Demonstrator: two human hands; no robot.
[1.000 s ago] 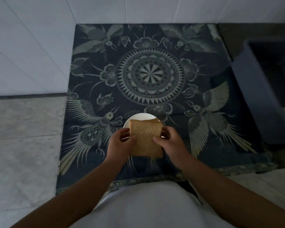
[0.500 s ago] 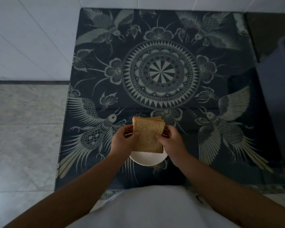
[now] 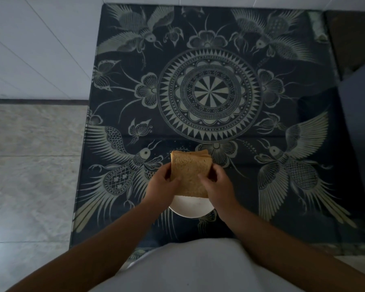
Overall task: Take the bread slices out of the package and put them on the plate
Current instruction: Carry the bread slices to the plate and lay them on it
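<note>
In the head view, the person is gripping a stack of bread slices (image 3: 189, 174) from both sides, the left hand (image 3: 161, 187) clasping its left edge and the right hand (image 3: 218, 186) its right edge, probably so the slices are staying together. The stack is hanging over the white plate (image 3: 191, 208) on the patterned cloth (image 3: 282, 144), seemingly not yet resting on it. No package is showing.

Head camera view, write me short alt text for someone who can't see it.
Two bare hands, left hand and right hand, hold a stack of bread slices above a white plate. The plate sits on a dark cloth printed with birds and a mandala.
</note>
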